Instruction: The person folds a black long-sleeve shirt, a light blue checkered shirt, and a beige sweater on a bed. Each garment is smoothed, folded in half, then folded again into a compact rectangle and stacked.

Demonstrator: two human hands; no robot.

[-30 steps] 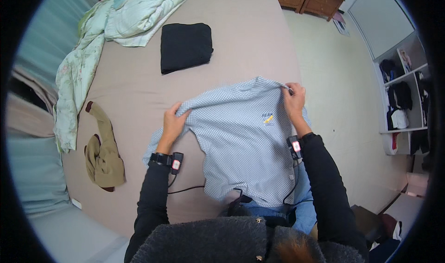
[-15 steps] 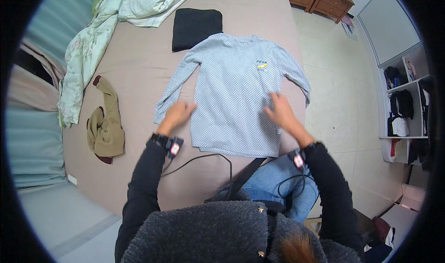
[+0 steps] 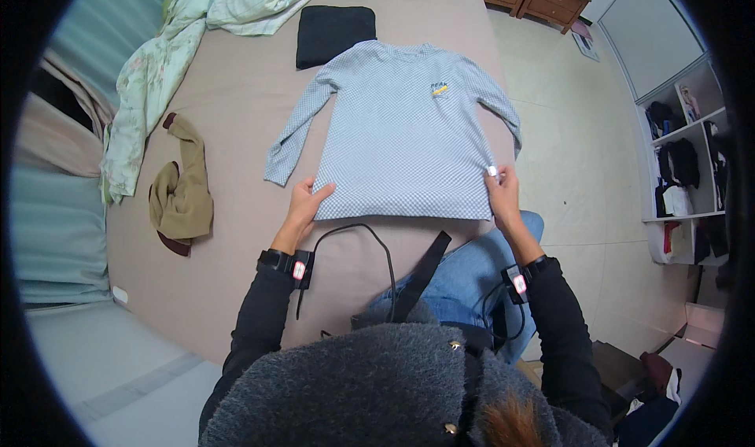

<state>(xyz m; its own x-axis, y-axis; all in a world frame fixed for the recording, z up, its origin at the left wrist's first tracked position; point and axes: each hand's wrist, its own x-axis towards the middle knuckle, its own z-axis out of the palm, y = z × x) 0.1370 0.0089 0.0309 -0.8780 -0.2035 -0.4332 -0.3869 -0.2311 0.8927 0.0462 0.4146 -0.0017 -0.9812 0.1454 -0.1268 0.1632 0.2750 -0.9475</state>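
Note:
A light blue-grey checked long-sleeved shirt (image 3: 401, 132) lies spread on the bed, its collar away from me and a small print on the chest. My left hand (image 3: 307, 201) is closed on the shirt's lower left edge, thumb on top of the cloth. At the lower right side my right hand (image 3: 503, 191) pinches the edge, with a small white tag by the fingertips. The hem bows between both hands. The left sleeve stretches out toward the bed's middle; the right one bends down along the bed's edge.
A folded black garment (image 3: 334, 34) lies beyond the shirt's left shoulder. To the left are a crumpled khaki garment (image 3: 189, 203) with dark red cuffs and a floral quilt (image 3: 145, 116). A black cable (image 3: 370, 230) loops near my lap. Shelves with clothes (image 3: 680, 164) stand at the right.
Both hands have taken hold of the shirt's lower sides. The hem has shifted away from me and is drawn wider, and the left sleeve lies straighter.

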